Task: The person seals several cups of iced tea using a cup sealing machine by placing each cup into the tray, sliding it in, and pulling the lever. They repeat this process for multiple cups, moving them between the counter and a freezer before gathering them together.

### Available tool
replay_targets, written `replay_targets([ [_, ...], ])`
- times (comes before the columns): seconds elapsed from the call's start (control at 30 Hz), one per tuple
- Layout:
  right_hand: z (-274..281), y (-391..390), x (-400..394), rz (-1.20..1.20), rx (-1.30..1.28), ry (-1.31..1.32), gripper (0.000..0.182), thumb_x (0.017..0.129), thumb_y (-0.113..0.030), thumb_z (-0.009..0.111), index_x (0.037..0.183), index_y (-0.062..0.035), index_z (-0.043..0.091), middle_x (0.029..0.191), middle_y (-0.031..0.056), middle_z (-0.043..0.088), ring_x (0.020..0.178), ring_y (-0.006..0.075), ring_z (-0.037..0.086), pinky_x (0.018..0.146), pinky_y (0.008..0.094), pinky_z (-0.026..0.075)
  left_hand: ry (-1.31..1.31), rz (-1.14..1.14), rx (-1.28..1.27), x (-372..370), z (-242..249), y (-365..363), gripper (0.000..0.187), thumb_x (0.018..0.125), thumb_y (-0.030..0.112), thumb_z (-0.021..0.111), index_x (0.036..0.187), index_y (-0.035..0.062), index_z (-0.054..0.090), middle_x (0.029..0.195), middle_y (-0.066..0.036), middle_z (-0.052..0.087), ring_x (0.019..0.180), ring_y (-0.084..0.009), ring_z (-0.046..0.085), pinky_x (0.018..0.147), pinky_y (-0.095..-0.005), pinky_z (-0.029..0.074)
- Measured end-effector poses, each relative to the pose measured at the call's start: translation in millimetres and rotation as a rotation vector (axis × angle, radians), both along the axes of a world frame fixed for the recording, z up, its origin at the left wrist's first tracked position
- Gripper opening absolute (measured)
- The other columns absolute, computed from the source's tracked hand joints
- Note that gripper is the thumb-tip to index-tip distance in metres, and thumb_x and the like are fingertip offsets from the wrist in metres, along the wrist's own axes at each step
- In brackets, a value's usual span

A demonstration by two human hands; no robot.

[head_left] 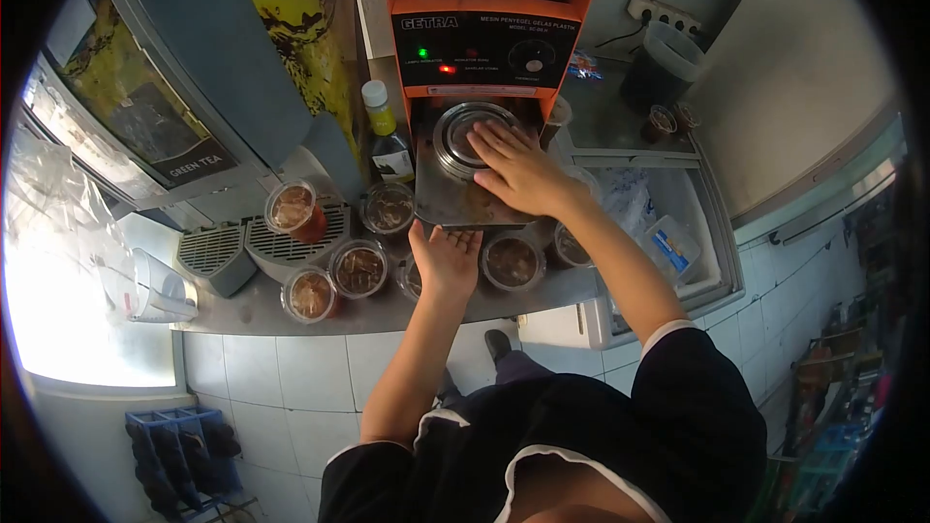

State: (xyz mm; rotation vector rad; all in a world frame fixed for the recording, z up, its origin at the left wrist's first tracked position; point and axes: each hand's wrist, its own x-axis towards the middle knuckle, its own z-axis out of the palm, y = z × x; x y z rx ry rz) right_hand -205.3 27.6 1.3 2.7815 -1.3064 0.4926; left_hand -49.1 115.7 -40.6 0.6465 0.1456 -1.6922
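Observation:
My right hand lies flat, fingers stretched out, over the round metal cup holder on the sliding tray of an orange cup sealing machine. Palm up, my left hand is at the tray's front edge, its fingers extended and their tips partly under it. Near this hand stand plastic cups of iced brown drink, one cup to its left and another cup to its right. Behind it is a further cup. A green and a red lamp glow on the machine's panel.
A bottle with a white cap stands left of the machine. Farther left are drink dispensers with grated drip trays and a clear measuring jug. To the right, an open chest holds a plastic bag and container; a dark-filled pitcher stands behind.

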Motion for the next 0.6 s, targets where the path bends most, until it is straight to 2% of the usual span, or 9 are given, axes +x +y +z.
replay_targets([
  [0.03, -3.2, 0.4, -1.3, 0.018, -0.066, 0.026, 0.061, 0.096, -0.044, 0.039, 0.143, -0.0057, 0.031, 0.147, 0.0163, 0.032, 0.138, 0.0295, 0.027, 0.113, 0.0438, 0.022, 0.004, -0.011, -0.003, 1.2, -1.3, 0.2, 0.065, 0.091, 0.053, 0.035, 0.130, 0.0015, 0.041, 0.139, -0.010, 0.036, 0.127, -0.0231, 0.034, 0.110, -0.0356, 0.024],
  [0.13, -0.6, -0.2, -0.9, -0.004, 0.064, -0.089, 0.061, 0.097, -0.042, 0.040, 0.146, -0.0103, 0.024, 0.152, 0.0109, 0.024, 0.141, 0.0303, 0.020, 0.112, 0.0505, 0.019, 0.033, -0.085, 0.043, 6.6, 1.1, -3.9, 0.058, 0.093, 0.047, 0.037, 0.130, 0.0029, 0.043, 0.134, -0.010, 0.042, 0.126, -0.0241, 0.037, 0.109, -0.0365, 0.026],
  [0.23, -6.0, -8.5, -1.7, 0.022, 0.005, 0.005, 0.062, 0.095, -0.040, 0.046, 0.146, -0.0106, 0.027, 0.151, 0.0130, 0.025, 0.139, 0.0332, 0.023, 0.112, 0.0488, 0.021, 0.194, -0.124, -0.073, 8.4, -9.2, -13.5, 0.050, 0.093, 0.039, 0.038, 0.127, 0.0032, 0.047, 0.129, -0.011, 0.048, 0.121, -0.0260, 0.043, 0.106, -0.0404, 0.030],
  [0.33, 14.1, -16.0, 8.3, -0.008, -0.063, -0.153, 0.062, 0.091, -0.041, 0.051, 0.142, -0.0105, 0.033, 0.146, 0.0170, 0.031, 0.135, 0.0374, 0.028, 0.110, 0.0483, 0.025, 0.299, -0.115, -0.357, 1.6, -18.1, -24.1, 0.044, 0.092, 0.032, 0.039, 0.126, 0.0057, 0.050, 0.129, -0.010, 0.051, 0.120, -0.0272, 0.046, 0.105, -0.0427, 0.033],
  [0.43, 7.7, -37.9, 20.5, -0.070, -0.046, -0.130, 0.062, 0.085, -0.045, 0.056, 0.136, -0.0123, 0.044, 0.138, 0.0194, 0.040, 0.129, 0.0401, 0.035, 0.107, 0.0502, 0.029, 0.337, -0.045, -0.387, -9.6, -26.9, -37.4, 0.045, 0.091, 0.033, 0.039, 0.128, 0.0077, 0.049, 0.132, -0.010, 0.049, 0.122, -0.0284, 0.045, 0.105, -0.0444, 0.033],
  [0.53, 8.8, -40.3, 29.0, -0.166, -0.033, 0.011, 0.061, 0.081, -0.048, 0.059, 0.131, -0.0134, 0.050, 0.132, 0.0187, 0.045, 0.124, 0.0400, 0.040, 0.104, 0.0508, 0.032, 0.296, -0.027, -0.484, -17.9, -34.1, -51.5, 0.047, 0.091, 0.038, 0.040, 0.128, 0.0101, 0.049, 0.130, -0.010, 0.051, 0.121, -0.0287, 0.046, 0.104, -0.0446, 0.035],
  [0.6, 10.7, -36.1, 32.9, -0.200, -0.056, -0.036, 0.060, 0.075, -0.048, 0.063, 0.126, -0.0164, 0.054, 0.125, 0.0170, 0.048, 0.120, 0.0383, 0.043, 0.102, 0.0524, 0.033, 0.262, -0.049, -0.475, -20.2, -38.1, -55.2, 0.048, 0.091, 0.040, 0.041, 0.128, 0.0100, 0.049, 0.130, -0.010, 0.051, 0.121, -0.0291, 0.047, 0.103, -0.0448, 0.036],
])
